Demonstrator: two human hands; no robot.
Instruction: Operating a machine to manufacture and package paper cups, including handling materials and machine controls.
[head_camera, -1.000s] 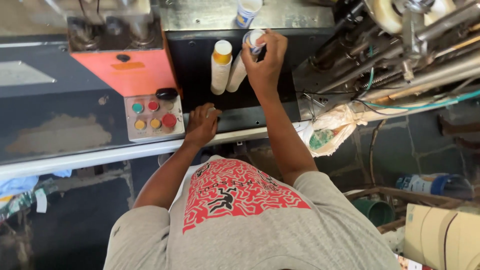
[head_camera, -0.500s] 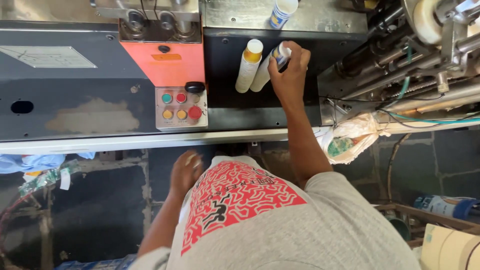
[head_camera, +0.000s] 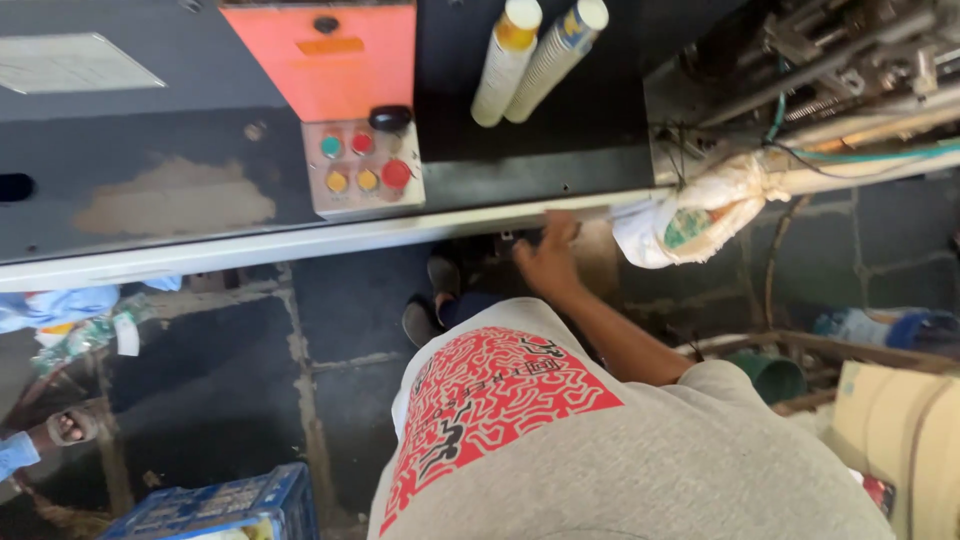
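Observation:
My right hand (head_camera: 548, 258) hangs blurred just below the machine's pale metal rail (head_camera: 250, 245), fingers loosely apart, and I see nothing in it. My left hand is out of sight behind my grey shirt with its red print. Up on the black machine face lean two stacks of paper cups (head_camera: 505, 60), side by side, well above the hand. Left of the hand is a small control box (head_camera: 362, 170) with green, red and yellow buttons, under an orange panel (head_camera: 320, 60).
A white printed sack (head_camera: 700, 215) hangs off the rail at right, below cables and rods. On the dark tiled floor are a blue crate (head_camera: 220, 505), a green bucket (head_camera: 770, 375) and cardboard rolls (head_camera: 900, 430). Another person's sandalled foot (head_camera: 60, 428) shows at lower left.
My right hand left the cup stacks and dropped below the rail. My left hand came off the panel edge and went out of view. The camera tilted down toward the floor.

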